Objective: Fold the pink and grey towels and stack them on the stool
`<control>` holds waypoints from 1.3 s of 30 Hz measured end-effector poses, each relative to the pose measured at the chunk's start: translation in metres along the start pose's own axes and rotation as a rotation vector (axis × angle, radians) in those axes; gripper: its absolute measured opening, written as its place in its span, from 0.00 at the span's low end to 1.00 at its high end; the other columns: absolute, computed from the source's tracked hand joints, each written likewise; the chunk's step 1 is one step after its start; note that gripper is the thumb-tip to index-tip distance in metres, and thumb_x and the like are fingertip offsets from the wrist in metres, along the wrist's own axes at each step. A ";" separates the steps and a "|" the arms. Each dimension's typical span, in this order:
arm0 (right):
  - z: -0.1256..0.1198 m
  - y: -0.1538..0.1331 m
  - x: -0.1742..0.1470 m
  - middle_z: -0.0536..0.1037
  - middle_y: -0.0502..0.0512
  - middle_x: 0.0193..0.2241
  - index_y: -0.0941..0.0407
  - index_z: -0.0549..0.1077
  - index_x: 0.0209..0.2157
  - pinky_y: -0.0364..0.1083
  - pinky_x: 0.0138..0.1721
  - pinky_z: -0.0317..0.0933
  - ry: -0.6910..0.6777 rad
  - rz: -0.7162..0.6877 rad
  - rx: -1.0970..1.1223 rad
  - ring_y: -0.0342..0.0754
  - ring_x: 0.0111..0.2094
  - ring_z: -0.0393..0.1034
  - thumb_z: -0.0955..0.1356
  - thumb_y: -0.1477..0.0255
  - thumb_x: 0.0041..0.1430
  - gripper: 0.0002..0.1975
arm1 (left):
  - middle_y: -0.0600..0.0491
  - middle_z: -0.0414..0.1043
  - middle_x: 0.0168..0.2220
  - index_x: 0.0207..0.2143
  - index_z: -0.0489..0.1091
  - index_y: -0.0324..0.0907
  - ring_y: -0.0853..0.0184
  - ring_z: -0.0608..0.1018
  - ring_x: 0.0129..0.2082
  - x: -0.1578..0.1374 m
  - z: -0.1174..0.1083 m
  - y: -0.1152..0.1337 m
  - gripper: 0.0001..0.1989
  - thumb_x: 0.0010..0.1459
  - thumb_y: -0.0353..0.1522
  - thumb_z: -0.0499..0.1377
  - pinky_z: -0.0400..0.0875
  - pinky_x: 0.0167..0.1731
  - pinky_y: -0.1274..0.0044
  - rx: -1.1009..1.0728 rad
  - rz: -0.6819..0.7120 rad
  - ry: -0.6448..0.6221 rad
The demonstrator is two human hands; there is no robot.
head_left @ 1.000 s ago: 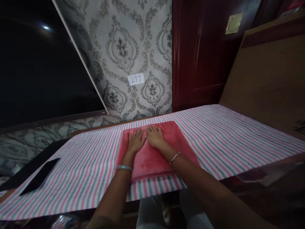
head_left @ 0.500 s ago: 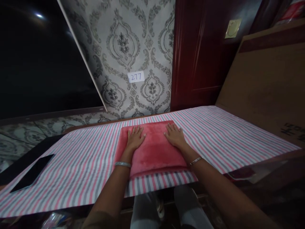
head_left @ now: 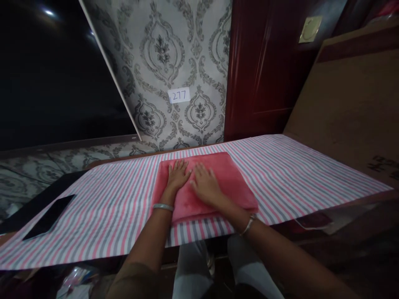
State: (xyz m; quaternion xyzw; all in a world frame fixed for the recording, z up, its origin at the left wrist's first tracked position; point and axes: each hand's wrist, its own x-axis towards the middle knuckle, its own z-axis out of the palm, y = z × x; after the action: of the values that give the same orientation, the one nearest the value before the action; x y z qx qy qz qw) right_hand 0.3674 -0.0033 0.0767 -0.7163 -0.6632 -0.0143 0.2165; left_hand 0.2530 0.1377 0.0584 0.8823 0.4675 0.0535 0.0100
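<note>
A folded pink-red plush cloth lies flat on a striped tablecloth in front of me. My left hand rests palm down on its left part, fingers spread. Beside it, near the middle of the plush cloth, my right hand lies flat with its fingers stretched out, slightly blurred. Neither hand grasps anything. Each wrist wears a bracelet. The plush cloth's front edge shows its folded layers.
A black phone lies at the left of the tablecloth. Behind are a large dark screen and a patterned wall with a paper label reading 277. A cardboard box stands at the right.
My right hand has slid left from the plush cloth's right side to its middle, close to my left hand. My left hand stays in about the same place on the cloth.
</note>
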 end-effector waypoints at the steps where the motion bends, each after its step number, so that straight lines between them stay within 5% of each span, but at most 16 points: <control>1: 0.010 -0.009 -0.003 0.52 0.62 0.70 0.61 0.57 0.69 0.62 0.69 0.41 -0.039 -0.039 0.020 0.57 0.71 0.45 0.56 0.63 0.68 0.32 | 0.51 0.43 0.74 0.72 0.49 0.47 0.56 0.46 0.73 0.000 0.000 0.000 0.30 0.71 0.43 0.42 0.39 0.70 0.55 0.009 0.001 0.003; 5: 0.029 0.002 -0.017 0.52 0.60 0.70 0.58 0.58 0.69 0.61 0.70 0.39 -0.100 -0.066 0.001 0.56 0.72 0.43 0.58 0.58 0.68 0.33 | 0.51 0.42 0.74 0.72 0.50 0.47 0.55 0.46 0.73 0.002 0.004 -0.002 0.30 0.71 0.43 0.42 0.40 0.69 0.54 0.015 0.006 0.027; 9: 0.013 0.048 -0.033 0.52 0.65 0.71 0.65 0.57 0.69 0.59 0.71 0.38 -0.115 0.092 -0.106 0.56 0.72 0.41 0.58 0.59 0.67 0.36 | 0.51 0.43 0.74 0.72 0.50 0.47 0.55 0.46 0.73 0.004 0.006 -0.003 0.31 0.70 0.44 0.42 0.40 0.69 0.53 0.001 0.014 0.028; 18: -0.021 0.119 -0.070 0.48 0.63 0.72 0.60 0.53 0.71 0.61 0.68 0.45 -0.168 0.432 -0.170 0.58 0.72 0.39 0.55 0.58 0.68 0.35 | 0.50 0.43 0.74 0.72 0.50 0.46 0.54 0.46 0.73 0.004 0.004 -0.001 0.31 0.70 0.45 0.40 0.39 0.69 0.52 0.002 0.022 0.042; 23: -0.048 0.097 -0.044 0.45 0.66 0.72 0.67 0.50 0.71 0.58 0.70 0.42 0.003 0.365 -0.178 0.60 0.73 0.36 0.55 0.60 0.68 0.37 | 0.50 0.44 0.74 0.71 0.51 0.46 0.54 0.47 0.73 0.002 0.003 0.001 0.30 0.70 0.43 0.42 0.40 0.69 0.52 0.008 0.018 0.065; 30: -0.026 0.022 0.043 0.45 0.64 0.72 0.62 0.49 0.72 0.59 0.70 0.36 -0.133 0.105 0.017 0.56 0.73 0.37 0.57 0.61 0.70 0.34 | 0.50 0.44 0.73 0.72 0.51 0.47 0.55 0.48 0.73 0.001 0.001 0.001 0.30 0.71 0.44 0.42 0.42 0.69 0.53 0.034 0.012 0.049; 39: 0.022 0.063 0.072 0.54 0.59 0.70 0.56 0.58 0.70 0.61 0.70 0.36 -0.102 0.103 -0.037 0.58 0.72 0.43 0.56 0.58 0.71 0.31 | 0.50 0.44 0.73 0.71 0.52 0.47 0.55 0.48 0.73 0.001 0.001 0.002 0.30 0.71 0.44 0.42 0.41 0.69 0.52 0.070 0.010 0.046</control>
State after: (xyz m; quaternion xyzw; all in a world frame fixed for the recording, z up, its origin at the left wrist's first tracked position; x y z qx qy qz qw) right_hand 0.4302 0.0705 0.0603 -0.7531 -0.6354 0.0211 0.1696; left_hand 0.2548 0.1372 0.0576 0.8830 0.4647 0.0576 -0.0318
